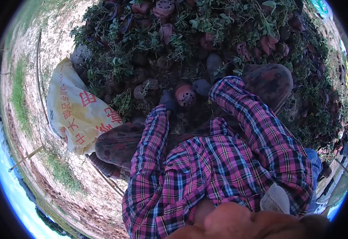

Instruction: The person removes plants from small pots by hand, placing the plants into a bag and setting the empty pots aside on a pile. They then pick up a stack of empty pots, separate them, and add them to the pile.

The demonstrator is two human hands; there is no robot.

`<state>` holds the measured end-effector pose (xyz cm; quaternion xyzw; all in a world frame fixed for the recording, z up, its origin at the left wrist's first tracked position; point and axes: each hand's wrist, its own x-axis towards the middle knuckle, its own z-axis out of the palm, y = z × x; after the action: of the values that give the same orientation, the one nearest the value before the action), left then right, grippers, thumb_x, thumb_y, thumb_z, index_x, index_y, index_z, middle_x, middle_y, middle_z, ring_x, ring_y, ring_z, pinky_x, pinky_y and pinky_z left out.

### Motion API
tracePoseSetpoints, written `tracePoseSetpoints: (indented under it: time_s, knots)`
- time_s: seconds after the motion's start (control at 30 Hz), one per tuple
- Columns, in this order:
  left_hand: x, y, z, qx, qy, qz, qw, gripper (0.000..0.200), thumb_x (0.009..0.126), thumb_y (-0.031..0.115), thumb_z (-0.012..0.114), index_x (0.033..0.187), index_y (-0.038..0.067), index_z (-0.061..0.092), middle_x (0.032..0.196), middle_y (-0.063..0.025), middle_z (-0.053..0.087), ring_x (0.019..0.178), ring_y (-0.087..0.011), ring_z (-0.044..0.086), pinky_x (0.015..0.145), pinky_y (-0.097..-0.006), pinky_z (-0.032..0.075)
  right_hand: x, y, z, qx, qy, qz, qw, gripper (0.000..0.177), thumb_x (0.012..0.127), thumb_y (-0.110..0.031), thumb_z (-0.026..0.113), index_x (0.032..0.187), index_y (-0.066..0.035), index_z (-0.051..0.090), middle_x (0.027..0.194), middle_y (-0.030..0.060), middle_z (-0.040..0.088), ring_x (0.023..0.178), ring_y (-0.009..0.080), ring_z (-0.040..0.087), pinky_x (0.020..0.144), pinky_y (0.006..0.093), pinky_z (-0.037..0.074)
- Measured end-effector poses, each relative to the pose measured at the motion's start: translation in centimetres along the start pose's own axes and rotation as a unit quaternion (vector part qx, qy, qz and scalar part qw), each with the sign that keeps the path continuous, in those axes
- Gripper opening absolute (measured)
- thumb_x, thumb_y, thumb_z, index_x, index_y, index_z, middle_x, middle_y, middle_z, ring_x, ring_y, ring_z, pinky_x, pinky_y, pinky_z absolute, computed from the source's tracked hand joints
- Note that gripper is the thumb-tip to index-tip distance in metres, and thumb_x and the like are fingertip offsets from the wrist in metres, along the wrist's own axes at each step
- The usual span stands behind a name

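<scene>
Left hand (pixel 168 100), right hand (pixel 201 87) flank pot (pixel 185 95); sack (pixel 72 103) reads "中大"

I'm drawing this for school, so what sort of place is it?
It's outdoors, probably a plant nursery or a garden. You can see reddish-brown pots, lots of leafy green plants, and sunny ground with grass.

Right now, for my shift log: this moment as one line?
left hand: left of reddish pot | right hand: right of it | grip: unclear | printed sack: beside left knee
</scene>
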<state>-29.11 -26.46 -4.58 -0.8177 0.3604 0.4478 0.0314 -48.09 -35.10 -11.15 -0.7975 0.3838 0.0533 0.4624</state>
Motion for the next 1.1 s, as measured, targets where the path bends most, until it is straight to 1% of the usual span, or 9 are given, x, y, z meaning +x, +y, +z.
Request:
tracePoseSetpoints:
  time_s: [0.13, 0.23, 0.37, 0.47, 0.57, 0.63, 0.97, 1.03, 1.1]
  knots:
    - [-2.3, 1.9, -3.5, -0.049, -0.038, 0.003, 0.998, 0.059, 0.075, 0.029, 0.062, 0.124, 0.006, 0.039, 0.112, -0.0237, 0.053, 0.099, -0.0369, 0.054, 0.083, -0.0407, 0.045, 0.4, 0.6, -1.5, -0.015, 0.005, 0.016, 1.0, 0.019, 0.072, -0.024, 0.059, 0.081, -0.008, 0.065, 0.081, 0.0157, 0.062, 0.078, 0.0327, 0.059, 0.071, 0.0409, 0.048]
    - [-7.4, 4.7, -5.5, -0.031, 0.101, 0.227, 0.968, 0.06, 0.072, 0.035, 0.064, 0.125, 0.015, 0.042, 0.122, -0.0239, 0.045, 0.104, -0.0362, 0.052, 0.082, -0.0384, 0.045, 1.0, -0.4, -1.1, -0.012, -0.026, 0.032, 0.999, 0.022, 0.072, -0.024, 0.058, 0.084, -0.007, 0.065, 0.083, 0.0172, 0.062, 0.08, 0.0325, 0.059, 0.073, 0.0406, 0.047]
    - [-6.3, 6.6, 1.5, 0.279, -0.037, 0.174, 0.944, 0.062, 0.078, 0.026, 0.054, 0.132, 0.038, 0.026, 0.138, -0.0211, 0.018, 0.108, -0.0517, 0.041, 0.077, -0.0584, 0.043, 0.8, 1.8, -0.4, 0.023, -0.065, 0.086, 0.994, 0.025, 0.071, -0.026, 0.059, 0.084, -0.006, 0.065, 0.088, 0.0171, 0.062, 0.086, 0.0333, 0.058, 0.079, 0.039, 0.045]
    - [-5.7, 5.0, 1.7, 0.188, -0.042, 0.215, 0.957, 0.061, 0.077, 0.017, 0.052, 0.13, 0.034, 0.026, 0.137, -0.0226, 0.019, 0.113, -0.0516, 0.034, 0.078, -0.0591, 0.042, -1.3, -6.6, -7.4, -0.108, -0.103, 0.003, 0.989, 0.066, 0.065, -0.013, 0.067, 0.123, -0.008, 0.036, 0.124, 0.0188, 0.04, 0.101, 0.0369, 0.051, 0.084, 0.0405, 0.044]
    - [-3.7, 4.0, 3.7, -0.032, -0.037, 0.084, 0.995, 0.061, 0.078, 0.054, 0.04, 0.13, 0.025, 0.028, 0.13, -0.0265, 0.029, 0.113, -0.0456, 0.039, 0.089, -0.0519, 0.038, -1.6, -6.4, -4.8, -0.178, -0.066, -0.217, 0.958, 0.068, 0.072, -0.023, 0.062, 0.131, -0.014, 0.03, 0.127, 0.0141, 0.037, 0.115, 0.031, 0.041, 0.097, 0.0361, 0.034]
    - [-5.1, 4.6, 2.1, -0.18, -0.008, 0.018, 0.984, 0.065, 0.075, 0.058, 0.042, 0.128, 0.022, 0.032, 0.127, -0.0251, 0.032, 0.109, -0.0452, 0.043, 0.09, -0.0515, 0.036, -0.9, -5.0, -2.9, 0.123, -0.138, -0.12, 0.975, 0.067, 0.074, -0.022, 0.061, 0.132, -0.015, 0.028, 0.127, 0.0129, 0.037, 0.115, 0.0297, 0.041, 0.097, 0.0362, 0.033]
    - [-2.9, 2.2, 3.3, -0.201, 0.135, 0.167, 0.956, 0.054, 0.065, 0.039, 0.062, 0.114, 0.021, 0.048, 0.114, -0.0165, 0.046, 0.096, -0.0366, 0.051, 0.084, -0.0454, 0.041, 2.1, -9.0, -3.2, -0.064, -0.315, -0.168, 0.932, 0.068, 0.079, -0.023, 0.06, 0.135, -0.014, 0.022, 0.127, 0.0109, 0.038, 0.114, 0.0252, 0.041, 0.096, 0.0374, 0.035]
    - [-2.7, -0.3, 0.3, -0.062, 0.14, 0.294, 0.943, 0.049, 0.065, 0.033, 0.061, 0.111, 0.02, 0.049, 0.114, -0.0177, 0.043, 0.098, -0.0378, 0.049, 0.081, -0.0461, 0.042, 2.2, -9.5, -4.0, 0.087, -0.314, -0.102, 0.94, 0.068, 0.08, -0.023, 0.06, 0.136, -0.013, 0.021, 0.128, 0.0105, 0.038, 0.113, 0.0243, 0.041, 0.096, 0.0377, 0.036]
    - [0.6, -2.3, 1.0, -0.251, 0.227, 0.276, 0.9, 0.05, 0.064, 0.026, 0.065, 0.109, 0.015, 0.047, 0.108, -0.0165, 0.048, 0.095, -0.034, 0.052, 0.079, -0.043, 0.044, 1.4, -8.9, -5.4, 0.309, -0.189, 0.014, 0.932, 0.07, 0.081, -0.027, 0.06, 0.136, -0.012, 0.019, 0.128, 0.0116, 0.038, 0.114, 0.0241, 0.041, 0.093, 0.0373, 0.038]
